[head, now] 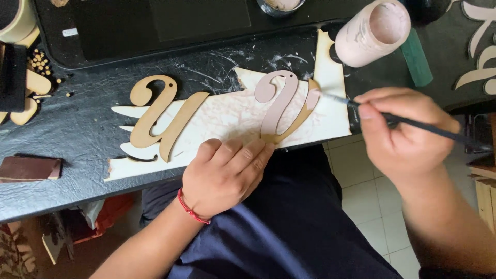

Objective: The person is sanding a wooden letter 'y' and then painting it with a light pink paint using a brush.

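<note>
- At the worktop's (77, 129) left edge lie small wooden beads and a dark brown block (30, 168), the block close to the near edge.
- An unpainted wooden letter (160, 116) rests on the left part of a pale scrap board (227, 116), well apart from the hands, with bare black surface around it.
- The left hand (225, 175) lies palm down at the worktop's near edge, fingers loosely curled and fingertips pressing the scrap board just beside the foot of the pink-painted letter (281, 103); it grasps nothing.
- The pink-painted letter sits on the right part of the board, its right stroke still bare wood.
- The right hand (403, 129) is closed round a thin dark brush (392, 119), whose tip touches the letter's upper right edge.
- A pink-smeared jar (369, 33) lies tilted near the far right, beside a green strip (416, 59).
</note>
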